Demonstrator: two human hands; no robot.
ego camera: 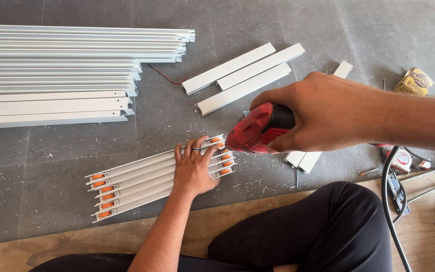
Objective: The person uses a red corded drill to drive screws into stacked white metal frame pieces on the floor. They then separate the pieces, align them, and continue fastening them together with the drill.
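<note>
We've got the right hand (323, 113) clenched on the red drill (260, 128), left hand (195, 168) flat, gripping nothing, pinning the roller rails (142, 184) near the floor's (51, 201) front edge — a skidding bit could catch those fingers (211, 150)

Drill (260, 127) in right hand (323, 113): red w/ black grip. Short rails (142, 176) under left hand (193, 168): white w/ orange rollers; long profiles (56, 75) silver-white. Floor (51, 201) grey, trousers (323, 226) black, small box (414, 81) yellow.
</note>
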